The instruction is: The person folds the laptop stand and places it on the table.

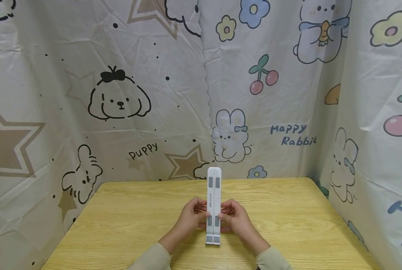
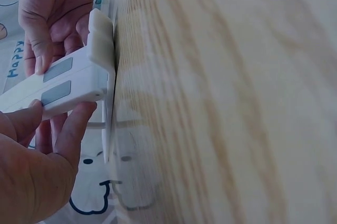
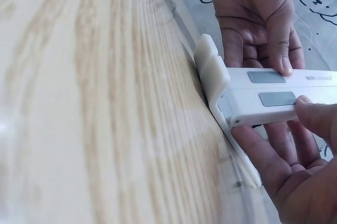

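A white folding laptop stand (image 1: pixel 214 202) with grey pads is at the middle of the table, its two long rails side by side and its hooked ends toward me. My left hand (image 1: pixel 190 216) grips the left rail, thumb on top and fingers underneath. On the other side my right hand (image 1: pixel 235 217) holds the right rail in the same way. In the left wrist view, the rails of the laptop stand (image 2: pixel 73 79) slant up from a thin white base strip at the tabletop. The right wrist view shows the hooked lips (image 3: pixel 211 69) close to the wood.
The yellow wood-grain table (image 1: pixel 137 221) extends around the stand on all sides. Behind it and at both sides hangs a pale curtain (image 1: pixel 174 101) printed with puppies, rabbits, stars and flowers, close to the table's edges.
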A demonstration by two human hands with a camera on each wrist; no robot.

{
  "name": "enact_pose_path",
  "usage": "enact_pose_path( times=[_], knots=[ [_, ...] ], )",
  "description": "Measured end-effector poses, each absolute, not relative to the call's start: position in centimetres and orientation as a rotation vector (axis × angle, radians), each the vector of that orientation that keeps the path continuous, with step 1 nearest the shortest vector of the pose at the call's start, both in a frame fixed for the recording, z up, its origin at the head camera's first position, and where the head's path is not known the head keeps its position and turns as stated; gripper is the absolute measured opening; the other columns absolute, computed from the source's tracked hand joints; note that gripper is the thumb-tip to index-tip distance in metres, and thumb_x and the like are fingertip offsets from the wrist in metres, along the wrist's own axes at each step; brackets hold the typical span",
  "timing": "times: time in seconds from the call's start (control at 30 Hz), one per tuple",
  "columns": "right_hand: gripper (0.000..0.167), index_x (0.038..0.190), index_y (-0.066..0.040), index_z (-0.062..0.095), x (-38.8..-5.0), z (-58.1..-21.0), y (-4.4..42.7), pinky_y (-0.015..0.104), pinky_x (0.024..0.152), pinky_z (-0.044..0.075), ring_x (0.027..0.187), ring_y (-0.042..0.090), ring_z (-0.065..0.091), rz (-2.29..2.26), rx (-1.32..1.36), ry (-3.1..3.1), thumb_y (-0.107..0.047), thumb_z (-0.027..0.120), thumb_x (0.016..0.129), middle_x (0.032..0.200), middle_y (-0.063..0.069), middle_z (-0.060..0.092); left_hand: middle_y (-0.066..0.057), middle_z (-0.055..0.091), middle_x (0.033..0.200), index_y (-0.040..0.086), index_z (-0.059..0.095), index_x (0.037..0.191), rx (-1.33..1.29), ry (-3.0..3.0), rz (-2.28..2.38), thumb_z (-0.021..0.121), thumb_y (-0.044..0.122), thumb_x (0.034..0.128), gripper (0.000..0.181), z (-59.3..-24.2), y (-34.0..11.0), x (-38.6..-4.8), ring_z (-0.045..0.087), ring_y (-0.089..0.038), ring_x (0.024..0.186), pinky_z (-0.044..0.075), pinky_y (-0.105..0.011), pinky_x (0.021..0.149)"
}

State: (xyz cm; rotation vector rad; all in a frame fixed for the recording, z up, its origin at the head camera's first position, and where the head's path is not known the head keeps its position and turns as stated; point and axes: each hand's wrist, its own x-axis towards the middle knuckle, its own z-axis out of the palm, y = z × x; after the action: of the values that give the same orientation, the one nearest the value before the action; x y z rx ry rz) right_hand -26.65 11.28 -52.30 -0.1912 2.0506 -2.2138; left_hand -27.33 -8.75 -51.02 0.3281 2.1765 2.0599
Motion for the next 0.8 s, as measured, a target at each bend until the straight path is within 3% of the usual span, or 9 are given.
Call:
enact_pose_path(
  times=[0.37,0.6,0.8],
  knots=[
    [0.033,0.122,0.006,0.054,-26.8,-52.2,11.4,0.054,0.070,0.064,0.085,0.021,0.063,-2.219,-0.220,2.065,0.005,0.069,0.092,0.102,0.014,0.061,-0.017,0.061,0.107,-0.002,0.058,0.117,0.374,2.345,1.997,0.067,0.001,0.0967,0.022,-50.9,-8.3,-26.9,0.060,-0.018,0.087,0.063,-0.043,0.070],
    [0.030,0.116,0.003,0.064,-27.3,-51.2,12.4,0.043,0.070,0.064,0.083,0.020,0.066,-2.007,-0.256,2.332,-0.005,0.077,0.090,0.098,0.013,0.069,-0.013,0.065,0.106,-0.003,0.061,0.119,0.350,2.427,1.897,0.070,0.002,0.0939,0.027,-51.2,-8.6,-26.3,0.061,-0.020,0.093,0.055,-0.022,0.077],
    [0.024,0.115,0.000,0.066,-29.1,-49.5,14.2,0.040,0.070,0.064,0.085,0.019,0.068,-1.929,-0.310,2.465,-0.010,0.074,0.094,0.101,0.012,0.071,-0.020,0.065,0.111,-0.010,0.058,0.130,0.391,2.327,1.900,0.069,-0.006,0.0901,0.042,-51.3,-9.2,-24.7,0.065,-0.024,0.096,0.059,-0.028,0.076]
  ],
)
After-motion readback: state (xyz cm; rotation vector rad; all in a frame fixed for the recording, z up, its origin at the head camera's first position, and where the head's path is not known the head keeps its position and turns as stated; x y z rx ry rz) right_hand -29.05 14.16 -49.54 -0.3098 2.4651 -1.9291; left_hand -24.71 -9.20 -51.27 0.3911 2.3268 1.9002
